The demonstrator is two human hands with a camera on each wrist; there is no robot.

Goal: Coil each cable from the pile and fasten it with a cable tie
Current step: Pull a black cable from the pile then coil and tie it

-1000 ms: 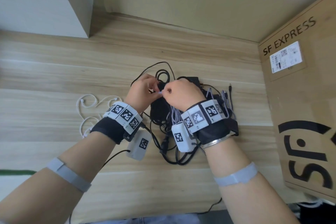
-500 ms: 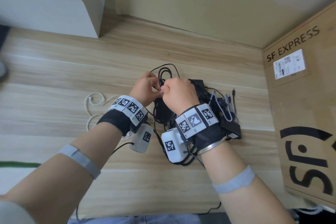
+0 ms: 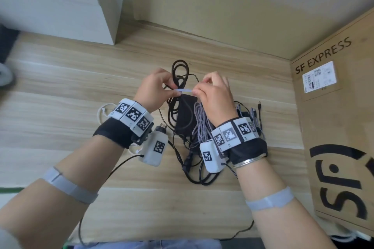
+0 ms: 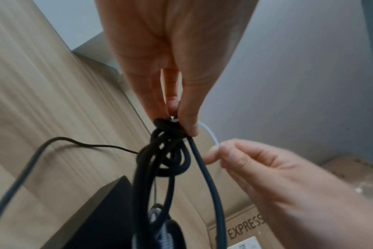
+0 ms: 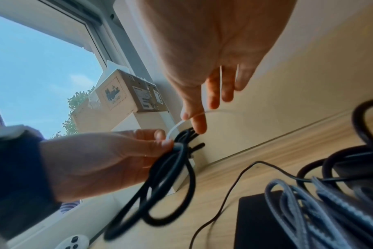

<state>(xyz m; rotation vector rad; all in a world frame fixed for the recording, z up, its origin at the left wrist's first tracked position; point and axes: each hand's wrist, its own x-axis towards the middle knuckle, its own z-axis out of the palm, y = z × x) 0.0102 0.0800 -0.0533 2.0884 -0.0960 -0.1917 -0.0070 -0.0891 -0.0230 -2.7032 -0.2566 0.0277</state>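
Left hand [image 3: 153,89] fingers pinch the coiled black cable [image 4: 166,151] and one end of the white cable tie [image 3: 184,90]; right hand [image 3: 214,95] fingers pinch the tie's other end. The cable pile [image 3: 194,127] lies on the counter [image 3: 60,107] below the fingers.

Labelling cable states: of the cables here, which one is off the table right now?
The black coiled cable, gripped by the left hand, white cable tie on it. The grey braided cable and white cable lie on the table.

Black coiled cable [image 3: 178,79], white tie [image 3: 184,90] around
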